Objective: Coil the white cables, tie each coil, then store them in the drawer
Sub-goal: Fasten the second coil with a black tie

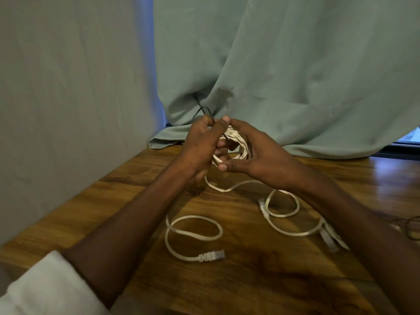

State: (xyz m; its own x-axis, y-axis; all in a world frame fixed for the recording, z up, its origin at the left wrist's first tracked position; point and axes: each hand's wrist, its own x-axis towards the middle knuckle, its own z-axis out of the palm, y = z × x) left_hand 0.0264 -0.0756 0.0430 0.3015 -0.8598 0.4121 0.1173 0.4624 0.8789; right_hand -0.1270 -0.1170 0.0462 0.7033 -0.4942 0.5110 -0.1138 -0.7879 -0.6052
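Note:
A coil of white cable (241, 144) is held up over the wooden table (141, 178), between both hands. My left hand (200, 148) grips its left side, thumb up. My right hand (256, 155) curls round its right side with the thumb under it. A loose tail of the same cable (229, 188) drops from the coil to the table and runs right into a loop (284, 205). A second white cable (193, 233) lies looped nearer me, its plug (213, 255) pointing right. More plugs (329, 237) lie beside my right forearm.
A pale green cloth (284, 76) hangs behind the table and spills onto its far edge. A grey wall (68, 98) borders the table on the left. A thin dark wire (201, 109) shows behind my hands, another dark wire (409, 226) at the right edge.

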